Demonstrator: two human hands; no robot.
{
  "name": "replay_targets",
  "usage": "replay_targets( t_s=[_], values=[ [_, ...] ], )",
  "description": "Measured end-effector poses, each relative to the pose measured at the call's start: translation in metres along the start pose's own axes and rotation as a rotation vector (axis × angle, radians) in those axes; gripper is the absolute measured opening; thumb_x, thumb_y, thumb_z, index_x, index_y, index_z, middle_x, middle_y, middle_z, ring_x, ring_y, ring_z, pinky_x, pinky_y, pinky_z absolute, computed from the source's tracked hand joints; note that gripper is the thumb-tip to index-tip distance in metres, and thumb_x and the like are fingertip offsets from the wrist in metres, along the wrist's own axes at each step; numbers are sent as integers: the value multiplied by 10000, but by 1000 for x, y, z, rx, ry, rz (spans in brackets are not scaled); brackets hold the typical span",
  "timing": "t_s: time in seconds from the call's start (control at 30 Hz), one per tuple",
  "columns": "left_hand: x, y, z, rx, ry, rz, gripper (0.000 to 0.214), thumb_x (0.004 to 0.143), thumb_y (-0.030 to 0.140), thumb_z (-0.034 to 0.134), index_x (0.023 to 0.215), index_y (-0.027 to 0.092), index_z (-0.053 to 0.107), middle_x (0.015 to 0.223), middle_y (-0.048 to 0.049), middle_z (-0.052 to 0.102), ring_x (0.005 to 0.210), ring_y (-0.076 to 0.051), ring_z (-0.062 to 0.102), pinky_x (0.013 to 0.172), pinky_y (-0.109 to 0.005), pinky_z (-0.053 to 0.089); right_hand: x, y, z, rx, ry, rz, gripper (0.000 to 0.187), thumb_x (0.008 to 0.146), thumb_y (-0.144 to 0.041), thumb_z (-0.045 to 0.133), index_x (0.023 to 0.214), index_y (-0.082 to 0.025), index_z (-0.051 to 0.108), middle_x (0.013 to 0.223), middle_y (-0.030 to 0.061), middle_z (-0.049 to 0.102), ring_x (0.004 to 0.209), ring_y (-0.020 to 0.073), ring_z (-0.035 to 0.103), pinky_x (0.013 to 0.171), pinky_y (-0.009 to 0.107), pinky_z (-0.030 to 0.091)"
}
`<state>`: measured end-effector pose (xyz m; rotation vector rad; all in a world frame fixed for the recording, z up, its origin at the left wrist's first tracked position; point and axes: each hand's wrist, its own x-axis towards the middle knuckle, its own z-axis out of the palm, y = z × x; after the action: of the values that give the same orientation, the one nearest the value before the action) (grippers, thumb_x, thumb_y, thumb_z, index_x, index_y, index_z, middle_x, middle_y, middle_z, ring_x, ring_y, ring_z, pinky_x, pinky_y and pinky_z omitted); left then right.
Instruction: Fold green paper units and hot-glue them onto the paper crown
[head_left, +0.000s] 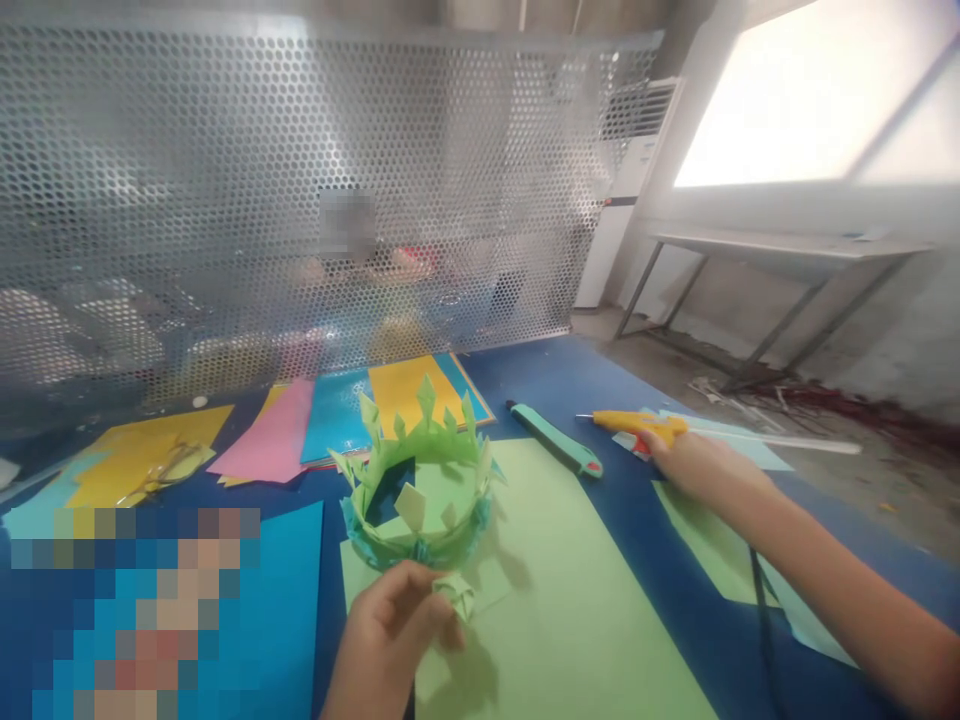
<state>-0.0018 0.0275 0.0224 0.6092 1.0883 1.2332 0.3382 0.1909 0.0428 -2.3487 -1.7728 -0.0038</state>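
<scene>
My left hand (394, 625) is near the bottom centre, its fingers pinched on a small folded light-green paper piece (459, 593). Just beyond it stands a green paper crown (416, 485) with pointed tips, resting on a large light-green sheet (570, 600). My right hand (694, 460) reaches out to the right and lies on a yellow glue gun (637, 423) on the blue table; its fingers are curled round the gun's handle. A black cord (761, 620) runs back under my right forearm.
A teal utility knife (555, 438) lies between crown and glue gun. Coloured paper sheets, pink (274, 432), yellow (150, 445) and blue (337, 415), lie at the back left. A perforated metal screen (300, 200) closes the table's far side. A metal table (787, 250) stands at right.
</scene>
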Motion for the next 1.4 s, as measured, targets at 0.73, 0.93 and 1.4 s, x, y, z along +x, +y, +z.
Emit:
replay_targets(
  t_s=[0.73, 0.93, 1.4],
  values=[
    [-29, 17, 35, -372, -81, -390, 445, 398, 328, 1058, 631, 108, 750, 557, 32, 655, 480, -23, 604, 485, -81, 489, -166, -95, -11, 797, 248, -1330, 186, 1087, -253, 436, 1103, -183, 607, 845, 79, 691, 709, 136, 685, 647, 211, 578],
    [-25, 11, 28, -212, -41, -325, 545, 389, 443, 1040, 661, 104, 712, 624, 19, 660, 478, -7, 537, 483, -104, 425, -167, -97, 3, 949, 178, -1267, 156, 1072, -230, 477, 1040, -184, 622, 857, 73, 725, 765, 137, 717, 690, 203, 601],
    [-24, 83, -20, 737, 139, 465, 463, 767, 482, 825, 1107, 284, 580, 1096, -34, 602, 1078, -272, 559, 976, -404, 386, -156, -102, 2, 996, 50, -1142, 154, 1032, -226, 564, 920, -169, 654, 822, 24, 695, 692, 123, 661, 632, 248, 587]
  ],
)
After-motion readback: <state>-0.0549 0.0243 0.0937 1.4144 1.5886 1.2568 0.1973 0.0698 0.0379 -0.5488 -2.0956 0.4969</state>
